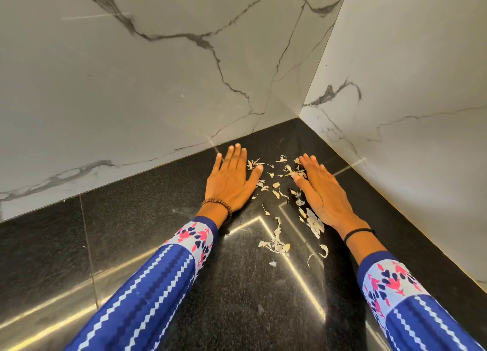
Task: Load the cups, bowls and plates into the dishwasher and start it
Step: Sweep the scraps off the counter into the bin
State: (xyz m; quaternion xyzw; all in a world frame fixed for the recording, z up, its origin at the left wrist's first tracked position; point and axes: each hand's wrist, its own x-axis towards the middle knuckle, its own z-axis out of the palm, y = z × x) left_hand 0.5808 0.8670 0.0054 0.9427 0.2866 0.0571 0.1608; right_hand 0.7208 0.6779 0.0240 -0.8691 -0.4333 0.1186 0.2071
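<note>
Left hand (pixel 229 182) and right hand (pixel 322 189) both flat, palms down, fingers straight, gripping nothing, on glossy black speckled stone countertop (pixel 131 245) in corner of white grey-veined marble walls (pixel 131 73), pale papery peel scraps (pixel 275 241) scattered between them; cups, bowls, plates, dishwasher location: can't tell.

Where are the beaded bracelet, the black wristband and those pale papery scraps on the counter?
beaded bracelet (pixel 218 203), head view, on the beads across the left wrist.
black wristband (pixel 358 231), head view, on the band's middle at the right wrist.
pale scraps (pixel 315 224), head view, on the largest clump beside the right wrist.
</note>
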